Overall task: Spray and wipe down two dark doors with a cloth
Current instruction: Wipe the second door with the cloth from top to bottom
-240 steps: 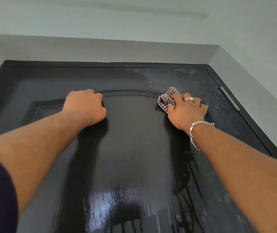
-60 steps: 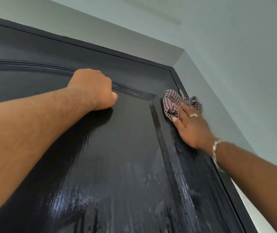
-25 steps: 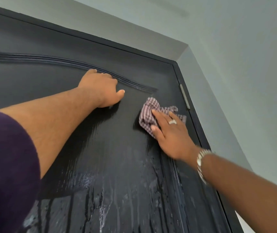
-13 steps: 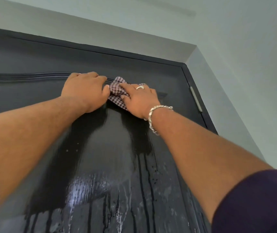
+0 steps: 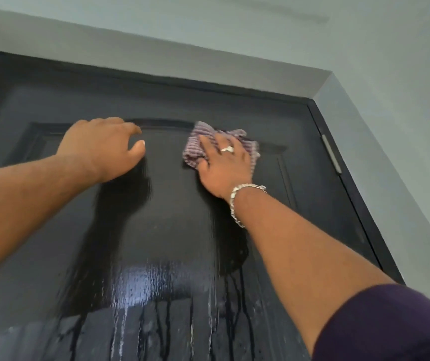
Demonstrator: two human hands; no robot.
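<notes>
A glossy dark door (image 5: 172,230) fills the view, seen from below, wet with runs of liquid down its lower part. My right hand (image 5: 224,165), with a ring and a bracelet, presses a checked cloth (image 5: 195,144) flat against the door just under the arched moulding; its fingers lie spread over the cloth. My left hand (image 5: 104,149) rests on the door to the left of the cloth, fingers loosely bent, holding nothing. No spray bottle is in view.
The black door frame (image 5: 359,204) runs down the right side with a metal hinge (image 5: 332,157) on it. A pale grey wall (image 5: 391,113) and ceiling surround the door's top and right.
My right hand has slid the cloth to the right, away from my left hand, which it was touching half a second ago. My left hand has stayed near the moulding.
</notes>
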